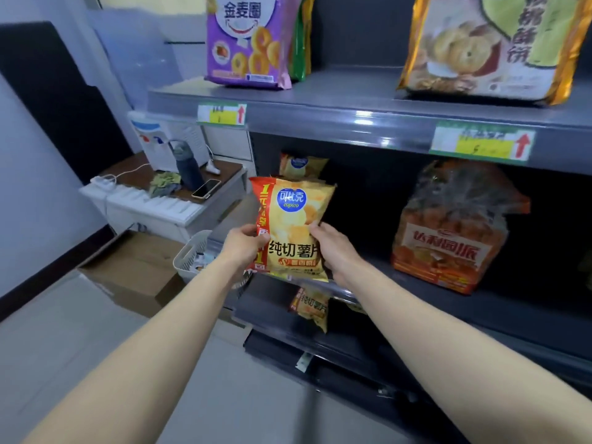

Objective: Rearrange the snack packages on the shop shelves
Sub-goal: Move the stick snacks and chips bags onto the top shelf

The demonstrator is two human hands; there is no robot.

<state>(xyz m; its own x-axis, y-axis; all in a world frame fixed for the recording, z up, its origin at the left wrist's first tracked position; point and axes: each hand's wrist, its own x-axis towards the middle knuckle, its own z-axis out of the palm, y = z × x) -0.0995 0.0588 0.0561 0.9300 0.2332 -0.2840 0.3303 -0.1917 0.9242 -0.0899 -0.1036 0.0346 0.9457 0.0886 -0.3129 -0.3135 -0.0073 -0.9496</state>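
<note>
Obs.: we hold one yellow chip bag (293, 229) upright in both hands, just in front of the left end of the middle shelf (381, 278).

Left hand (245, 243) takes the bag's 9 o'clock edge. The thumb lies on the red strip in front and the other fingers are hidden behind the pack, so it is a pinch.

Right hand (331, 246) takes the 3 o'clock edge, with its fingers (317, 228) curled onto the pack's front.

The bag's lower seam sits level with the shelf lip. We cannot tell whether it touches.

Around the held bag:
- 12 o'clock, deeper on the same shelf: a second chip bag (302, 165) stands upright, partly hidden.
- 6 o'clock, one shelf down: a third chip bag (312, 307) leans.
- 3 o'clock, well apart on the middle shelf: an orange pie package (448, 232) stands upright.

Upper shelf (352, 97):
- 11 o'clock: a purple ring-snack bag (250, 40), with a green bag (301, 49) just behind it.
- 1 o'clock: a gold biscuit bag (487, 46).

At 9 o'clock, beside the shelves, a tabletop (227, 174) carries a dark bottle (187, 165) and a phone (206, 188). A white basket (192, 251) sits near our left wrist.
</note>
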